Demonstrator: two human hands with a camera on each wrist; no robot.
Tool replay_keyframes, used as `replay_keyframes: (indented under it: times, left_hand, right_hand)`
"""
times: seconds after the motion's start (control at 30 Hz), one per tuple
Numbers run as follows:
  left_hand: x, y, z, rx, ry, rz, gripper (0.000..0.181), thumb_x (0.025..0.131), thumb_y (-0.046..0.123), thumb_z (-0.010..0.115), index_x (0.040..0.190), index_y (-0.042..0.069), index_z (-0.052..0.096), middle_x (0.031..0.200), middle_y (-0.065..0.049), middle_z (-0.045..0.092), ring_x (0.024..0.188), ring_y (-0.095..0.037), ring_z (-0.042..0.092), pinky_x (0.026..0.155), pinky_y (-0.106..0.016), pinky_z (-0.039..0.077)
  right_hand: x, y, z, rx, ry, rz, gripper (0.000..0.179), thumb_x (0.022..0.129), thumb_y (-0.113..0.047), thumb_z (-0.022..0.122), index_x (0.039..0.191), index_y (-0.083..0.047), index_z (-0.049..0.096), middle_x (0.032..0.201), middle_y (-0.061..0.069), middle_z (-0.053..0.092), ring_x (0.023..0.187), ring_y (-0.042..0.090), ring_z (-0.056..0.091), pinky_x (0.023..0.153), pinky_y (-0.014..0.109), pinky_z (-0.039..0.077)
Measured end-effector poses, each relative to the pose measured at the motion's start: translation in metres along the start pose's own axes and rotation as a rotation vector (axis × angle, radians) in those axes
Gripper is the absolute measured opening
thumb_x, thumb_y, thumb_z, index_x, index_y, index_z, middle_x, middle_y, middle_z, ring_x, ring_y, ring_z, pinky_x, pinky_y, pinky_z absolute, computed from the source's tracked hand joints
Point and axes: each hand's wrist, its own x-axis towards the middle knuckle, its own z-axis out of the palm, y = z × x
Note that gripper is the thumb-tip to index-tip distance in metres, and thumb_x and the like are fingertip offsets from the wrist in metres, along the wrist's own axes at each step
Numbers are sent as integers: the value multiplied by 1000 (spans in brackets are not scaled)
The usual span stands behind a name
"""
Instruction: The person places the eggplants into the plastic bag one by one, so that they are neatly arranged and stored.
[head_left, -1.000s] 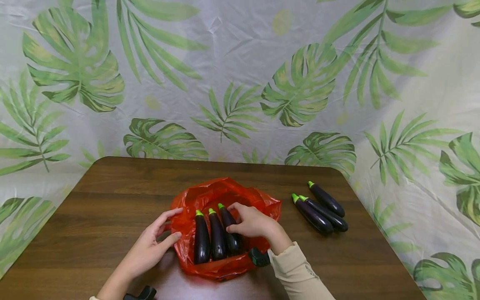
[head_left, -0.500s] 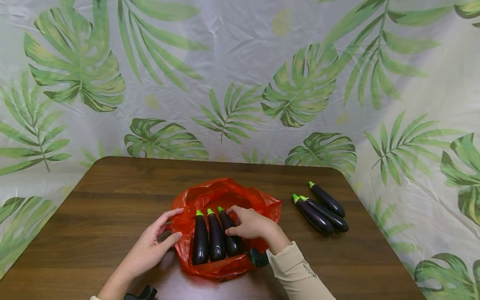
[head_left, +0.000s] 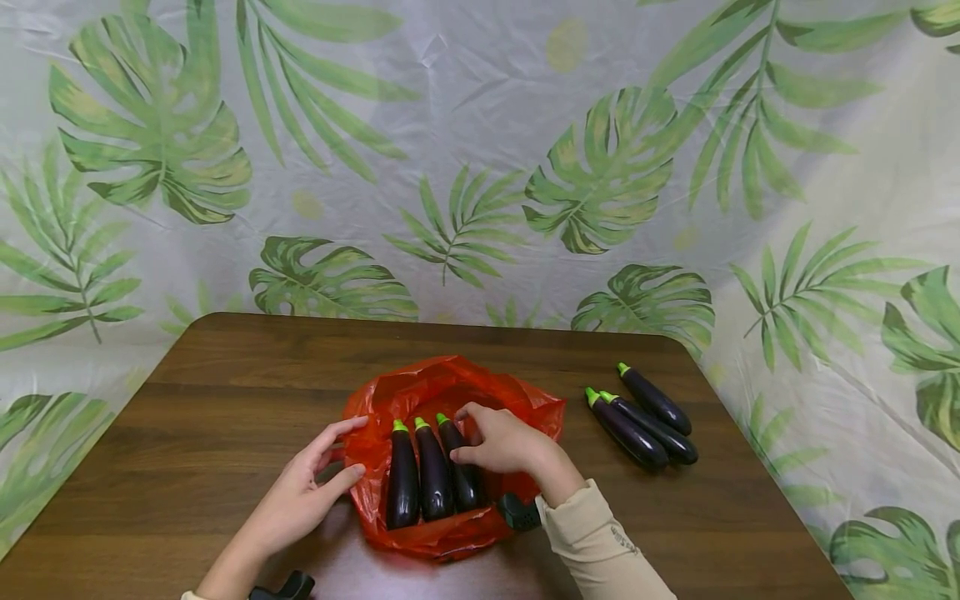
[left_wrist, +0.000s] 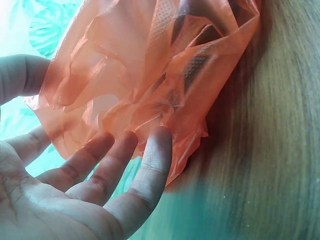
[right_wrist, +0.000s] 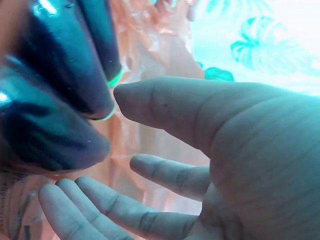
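A red plastic bag (head_left: pixel 461 382) lies with its mouth spread wide on the table. Three dark eggplants (head_left: pixel 435 479) rest in it side by side, green stem ends pointing away from me. At the bag's left side is my left hand (head_left: pixel 300 496), thumb and fingers spread and touching the thin plastic; the left wrist view shows the fingers (left_wrist: pixel 157 155) nearly straight against it. My right hand (head_left: pixel 506 446) is inside the bag, above the rightmost eggplant (head_left: pixel 468 487). Its thumb (right_wrist: pixel 165 102) and fingers stand apart, with the eggplants beside them, ungripped.
Three more eggplants (head_left: pixel 637 425) lie together on the table right of the bag. The brown wooden table (head_left: pixel 247 375) ends at a leaf-print cloth (head_left: pixel 480 167). Wrist cameras (head_left: pixel 517 512) sit on both wrists, the right one close to the bag's near rim.
The eggplants in the bag have shifted slightly, and the rightmost now lies a little lower and straighter. My right hand has barely moved; the left has stayed at the bag's side.
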Motion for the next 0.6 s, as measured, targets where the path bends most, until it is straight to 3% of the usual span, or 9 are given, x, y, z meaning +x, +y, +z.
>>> replay_keyframes:
  times: [0.6]
  left_hand:
    - [0,0,0,-16,-5,-9,53,107,17,68,156,12,50,152,-23,55,122,5,60,83,-27,63]
  right_hand:
    - [-8,-19,-22,27,37,-37,51,100,-28,78,144,-10,59,98,3,71,82,11,63,73,29,53]
